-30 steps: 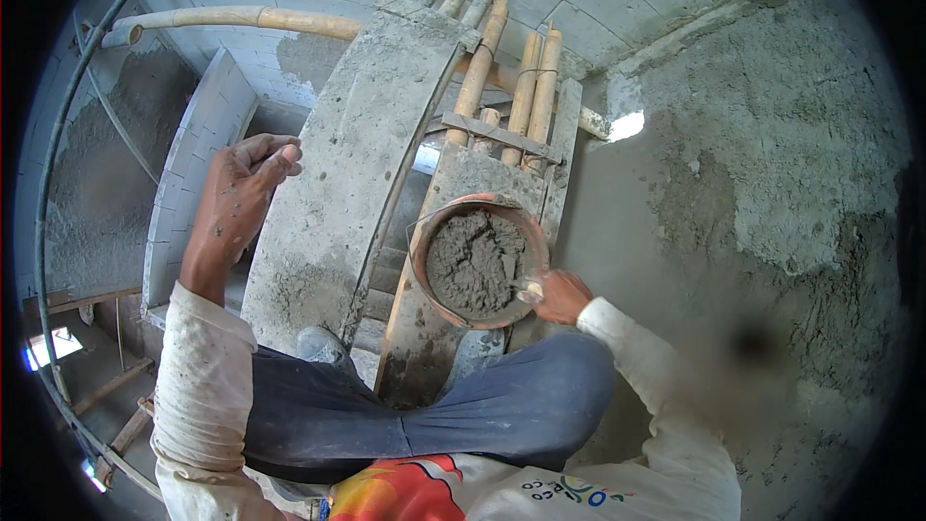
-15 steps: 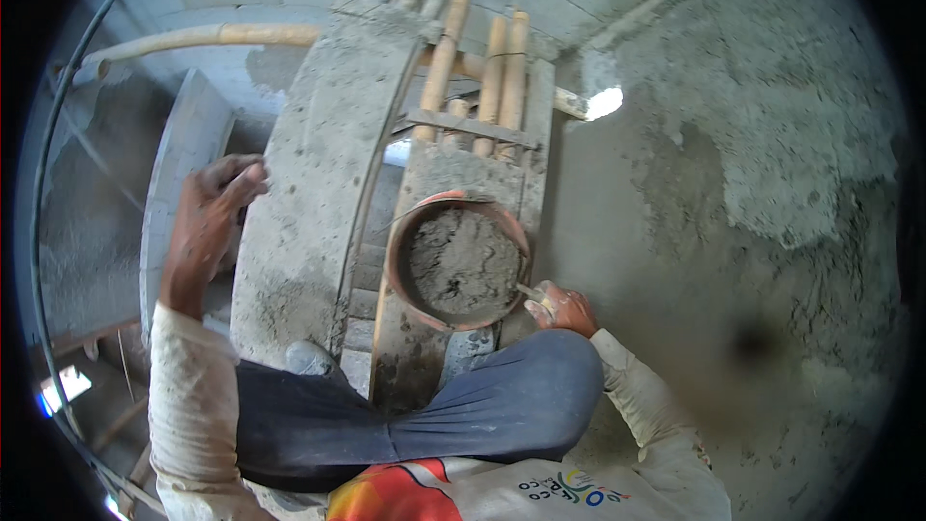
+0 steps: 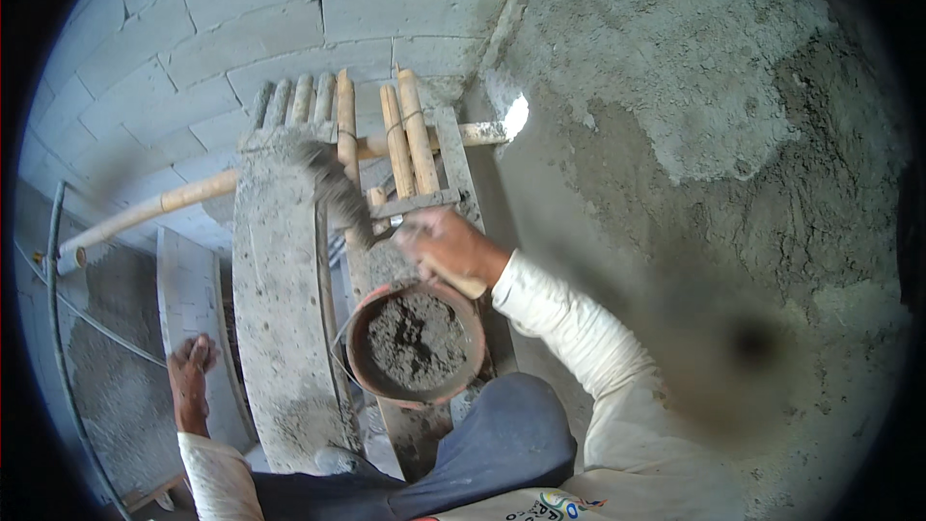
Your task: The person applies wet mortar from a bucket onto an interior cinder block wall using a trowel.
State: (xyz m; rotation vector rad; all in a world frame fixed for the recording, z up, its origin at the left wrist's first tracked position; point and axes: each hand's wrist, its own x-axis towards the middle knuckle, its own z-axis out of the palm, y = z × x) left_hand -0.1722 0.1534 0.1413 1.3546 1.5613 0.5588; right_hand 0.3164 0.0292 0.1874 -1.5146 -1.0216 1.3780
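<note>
My right hand is closed around the wooden handle of a trowel, just beyond the bucket. Grey mortar streaks out ahead of it to the left, blurred by motion, and the blade is hard to make out. Below that hand stands a round reddish-brown bucket on the planks, holding wet mortar with a dark hollow in its middle. My left hand hangs at the left beside the scaffold, its fingers curled, and I see nothing in it.
A wide mortar-spattered plank runs left of the bucket. Bamboo poles lie at its far end, with a block wall behind. On the right rises a partly plastered wall. A metal frame stands at far left.
My right hand has lifted the trowel from the bucket's right edge and swung it forward and left, with mortar moving ahead. A hollow now shows in the mortar. The view has shifted.
</note>
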